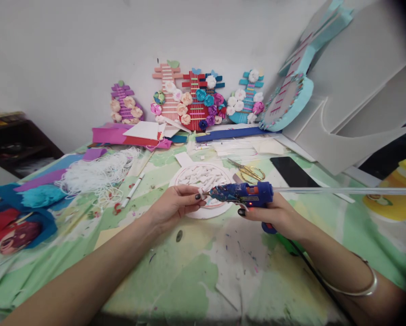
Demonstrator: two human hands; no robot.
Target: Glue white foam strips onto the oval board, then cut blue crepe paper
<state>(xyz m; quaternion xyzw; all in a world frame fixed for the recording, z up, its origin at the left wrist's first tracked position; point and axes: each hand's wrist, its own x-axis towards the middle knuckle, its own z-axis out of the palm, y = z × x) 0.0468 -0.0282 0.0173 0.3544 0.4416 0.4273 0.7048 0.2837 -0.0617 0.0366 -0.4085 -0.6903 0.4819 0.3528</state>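
My right hand [279,215] grips a blue hot glue gun [246,194], with a long clear glue stick [341,191] sticking out of its back and a small red light lit. Its nozzle points left and meets a small white piece [202,194] pinched in my left hand [177,206]; the piece is partly hidden by my fingers. Just beyond my hands lies a round white board [219,211] with a drawn ring and a tab at its upper left. Many small white rolled pieces [206,175] are heaped on it.
Gold scissors [248,172] and a black phone [287,171] lie behind the glue gun. White cord [97,174] and a marker [133,190] are at left. Decorated guitar shapes [196,99] lean on the wall; a yellow container [393,194] stands right. The gun's black cable [318,276] trails forward.
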